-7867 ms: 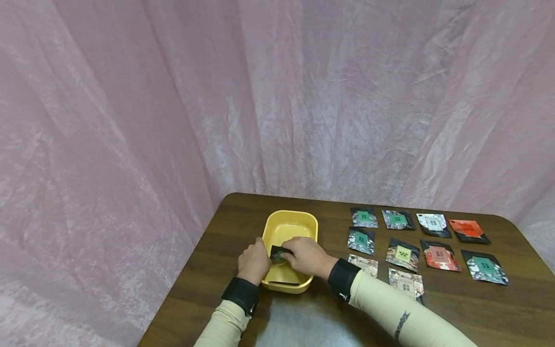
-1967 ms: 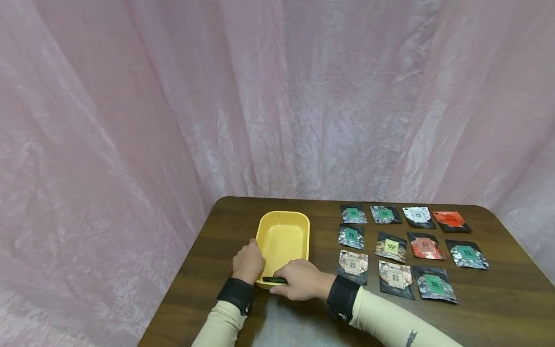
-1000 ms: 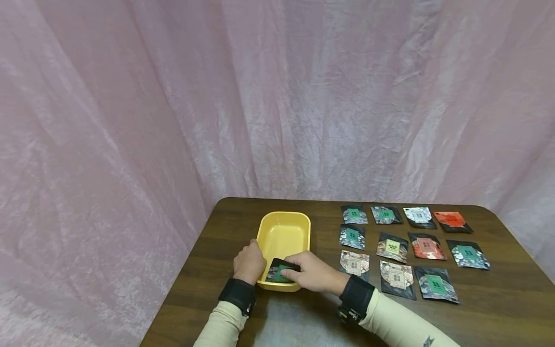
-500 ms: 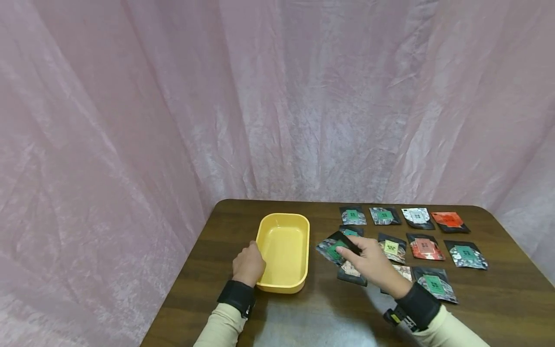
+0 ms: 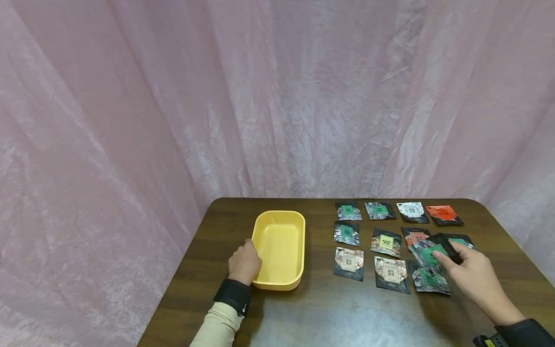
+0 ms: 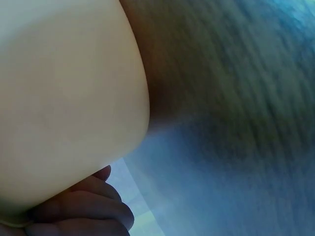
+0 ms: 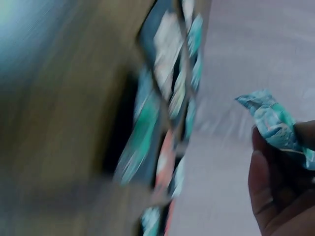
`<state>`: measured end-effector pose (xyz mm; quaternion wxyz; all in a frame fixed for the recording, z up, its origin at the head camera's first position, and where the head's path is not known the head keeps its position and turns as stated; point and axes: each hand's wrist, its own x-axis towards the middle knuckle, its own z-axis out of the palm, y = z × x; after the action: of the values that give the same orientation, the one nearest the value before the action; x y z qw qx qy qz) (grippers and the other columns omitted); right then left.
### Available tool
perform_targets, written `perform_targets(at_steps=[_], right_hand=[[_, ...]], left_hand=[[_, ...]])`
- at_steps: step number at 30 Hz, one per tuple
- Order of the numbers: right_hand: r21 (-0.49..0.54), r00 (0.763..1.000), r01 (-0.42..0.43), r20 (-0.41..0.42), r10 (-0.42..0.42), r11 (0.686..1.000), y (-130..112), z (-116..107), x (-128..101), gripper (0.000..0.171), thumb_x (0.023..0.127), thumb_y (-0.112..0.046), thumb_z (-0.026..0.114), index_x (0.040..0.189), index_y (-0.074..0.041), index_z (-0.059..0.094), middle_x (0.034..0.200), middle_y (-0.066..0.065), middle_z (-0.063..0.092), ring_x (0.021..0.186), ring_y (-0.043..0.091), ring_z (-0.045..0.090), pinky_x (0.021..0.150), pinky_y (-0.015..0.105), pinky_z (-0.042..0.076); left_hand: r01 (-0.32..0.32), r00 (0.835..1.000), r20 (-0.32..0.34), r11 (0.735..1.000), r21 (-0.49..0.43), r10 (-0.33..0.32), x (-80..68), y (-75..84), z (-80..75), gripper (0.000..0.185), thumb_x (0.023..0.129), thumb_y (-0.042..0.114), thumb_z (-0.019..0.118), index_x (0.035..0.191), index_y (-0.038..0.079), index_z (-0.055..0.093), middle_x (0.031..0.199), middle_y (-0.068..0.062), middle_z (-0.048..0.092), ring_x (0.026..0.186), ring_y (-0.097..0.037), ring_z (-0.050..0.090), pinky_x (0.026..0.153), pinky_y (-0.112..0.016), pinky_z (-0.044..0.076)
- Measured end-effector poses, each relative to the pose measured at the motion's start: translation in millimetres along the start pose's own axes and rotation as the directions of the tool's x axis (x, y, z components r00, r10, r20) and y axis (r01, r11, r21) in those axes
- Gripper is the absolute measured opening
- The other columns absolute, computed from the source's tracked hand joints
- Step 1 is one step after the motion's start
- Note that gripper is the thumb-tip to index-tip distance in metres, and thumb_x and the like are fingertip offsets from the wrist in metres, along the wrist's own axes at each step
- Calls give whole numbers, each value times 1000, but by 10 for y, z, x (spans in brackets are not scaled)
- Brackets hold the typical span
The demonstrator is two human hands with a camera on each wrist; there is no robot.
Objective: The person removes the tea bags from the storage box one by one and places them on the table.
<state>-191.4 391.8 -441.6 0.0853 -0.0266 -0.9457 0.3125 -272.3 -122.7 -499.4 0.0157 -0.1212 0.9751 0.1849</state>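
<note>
Currently: right hand (image 5: 474, 272) pinches green packet (image 5: 433, 254), lower right; risk of disturbing laid packets (image 5: 390, 272). Left hand (image 5: 244, 262) grips yellow tub (image 5: 299, 250).

Left hand (image 5: 244, 261) curled, right hand (image 5: 474, 275) outstretched with fingers pinched
</note>
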Motion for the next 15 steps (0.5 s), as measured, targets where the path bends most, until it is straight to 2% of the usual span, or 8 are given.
perform_targets(at_steps=[1,3,4,5,8,9,13,15], right_hand=[[-20,1000,-24,-4,24,1000,95,-46,-3,53,108,-42,59,129,6,64,84,18,69,67,16,56,56,32,42],[-66,997,-74,17,76,995,263,-127,-8,63,108,-44,58,135,13,60,104,35,73,83,35,69,65,42,52],[-80,995,-94,27,97,992,340,-158,-13,65,108,-44,58,135,15,59,111,37,72,88,39,70,67,44,54],[-96,991,-119,48,124,988,406,-186,-17,70,109,-46,57,137,19,55,122,43,68,98,50,70,72,51,55],[-140,973,-177,126,195,974,576,-235,-40,79,110,-49,52,141,23,48,132,49,58,112,66,60,77,59,54],[-153,967,-191,142,213,970,619,-240,-50,80,110,-50,52,141,24,47,131,49,58,110,65,61,77,58,54],[-182,950,-221,181,253,958,756,-212,-72,65,109,-44,53,126,19,57,101,36,69,85,49,65,68,48,52],[-188,949,-218,188,253,958,810,-176,-76,51,109,-38,55,109,13,60,79,17,63,71,30,58,62,39,45]], left_hand=[[1,1000,2,1000,1,-1,2,4,-1,32,97,12,65,125,-1,60,97,-18,72,87,-33,71,77,-53,58],[2,1000,4,1000,5,-2,6,5,0,31,97,12,65,125,-1,61,97,-18,72,87,-33,71,78,-53,58],[3,1000,6,1000,7,-3,8,4,0,32,97,12,65,126,-1,61,98,-18,72,87,-33,71,78,-53,58],[-1,1000,7,1000,10,1,10,2,-2,32,97,12,65,126,-1,61,97,-18,72,87,-33,71,78,-53,58],[-6,1000,11,1000,12,6,15,-19,2,33,97,13,65,126,-1,60,98,-19,72,88,-33,71,78,-53,58],[-5,1000,12,1000,13,5,17,-28,4,33,97,13,65,127,-1,60,98,-19,72,88,-33,72,79,-53,58],[1,1000,13,1000,9,-1,24,-68,-2,33,96,14,66,126,-1,60,99,-19,72,88,-34,71,79,-54,58],[7,1000,13,1000,4,-8,25,-87,-20,34,96,14,66,126,-2,60,99,-19,72,88,-33,71,79,-54,58]])
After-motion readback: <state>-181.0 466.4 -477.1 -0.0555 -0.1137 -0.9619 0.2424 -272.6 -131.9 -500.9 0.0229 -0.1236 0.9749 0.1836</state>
